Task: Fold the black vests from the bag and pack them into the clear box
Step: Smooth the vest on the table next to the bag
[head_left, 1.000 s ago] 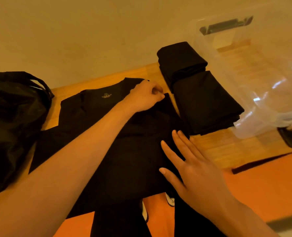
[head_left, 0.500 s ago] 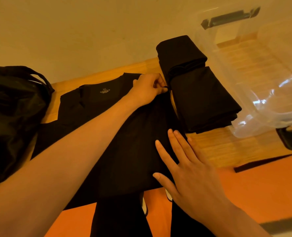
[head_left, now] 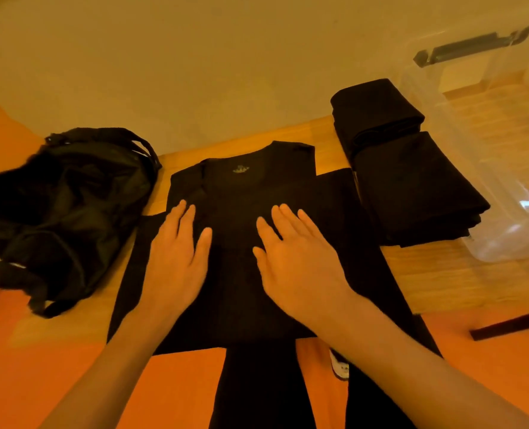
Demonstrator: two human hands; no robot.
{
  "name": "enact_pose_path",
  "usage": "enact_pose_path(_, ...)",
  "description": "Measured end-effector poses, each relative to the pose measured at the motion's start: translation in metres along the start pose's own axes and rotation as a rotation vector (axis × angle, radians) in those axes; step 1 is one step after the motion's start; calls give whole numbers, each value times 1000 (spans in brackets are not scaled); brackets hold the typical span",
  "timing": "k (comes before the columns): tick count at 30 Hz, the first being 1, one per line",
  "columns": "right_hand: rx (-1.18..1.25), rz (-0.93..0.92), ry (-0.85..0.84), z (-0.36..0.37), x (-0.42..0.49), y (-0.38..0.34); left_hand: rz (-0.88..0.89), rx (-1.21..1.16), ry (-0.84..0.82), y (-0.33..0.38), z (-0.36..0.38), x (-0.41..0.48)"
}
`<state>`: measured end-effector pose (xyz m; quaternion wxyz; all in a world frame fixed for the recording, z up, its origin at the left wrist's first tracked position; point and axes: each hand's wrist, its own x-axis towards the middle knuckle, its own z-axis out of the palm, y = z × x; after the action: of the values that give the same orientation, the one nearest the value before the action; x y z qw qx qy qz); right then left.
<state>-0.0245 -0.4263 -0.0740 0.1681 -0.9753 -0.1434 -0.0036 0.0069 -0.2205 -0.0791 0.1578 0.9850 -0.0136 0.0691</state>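
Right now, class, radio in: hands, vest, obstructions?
Grips open: left hand, right hand flat on vest. Vest spread, unfolded. Obstruction: folded stack between vest and clear box.

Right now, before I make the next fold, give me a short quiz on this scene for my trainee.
1. True or false: the left hand and right hand both lie flat on the spread vest.
2. Relative to the clear box, the folded vests lie: A inside it, B beside it, C under it.
3. Fill in: the bag lies on the spread vest's ____ side.
Key: 1 true; 2 B; 3 left.
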Motion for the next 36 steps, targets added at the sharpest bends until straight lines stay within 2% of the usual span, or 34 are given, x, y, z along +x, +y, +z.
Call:
enact_pose_path(2, -70, 30, -84, 1, 36, -2, -58, 71, -92, -41, -1, -11)
enact_pose_path(4, -119, 103, -133, 4, 62, 10, -40, 138, -172, -78, -3, -20)
enact_pose_path(7, -177, 244, -177, 14, 75, 44, -14, 144, -207, -109, -7, -31)
enact_pose_path(13, -275, 302, -160, 20, 76, 57, -50, 185, -163, -104, -16, -27)
enact_pose_path(16, -241, 258, -141, 14, 78, 52, 74, 190, -126, -92, -14, -7)
enact_pose_path(18, -231, 184, -89, 13, 80, 46, 105, 194, -185, -88, -10, 10)
enact_pose_path(20, -228, 183, -150, 13, 79, 45, 82, 212, -282, -86, -5, 20)
enact_pose_path(22, -202, 206, -206, 9, 77, 45, 38, 160, -308, -81, -8, 26)
enact_pose_path(25, -95, 218, -42, -6, 95, 51, 9, -61, -154, -70, -18, 52)
enact_pose_path(28, 9, 276, 120, -26, 147, 70, 79, -117, -59, -62, -20, 109)
enact_pose_path(29, 17, 330, 95, -33, 169, 76, 94, -118, -88, -61, -18, 131)
enact_pose_path(31, -7, 426, -85, -45, 205, 83, 114, -109, -191, -59, -14, 168)
enact_pose_path(33, -14, 455, -298, -54, 232, 87, 125, -74, -300, -59, -11, 193)
enact_pose_path(36, -9, 445, -450, -61, 251, 93, 127, 36, -366, -60, -10, 216)
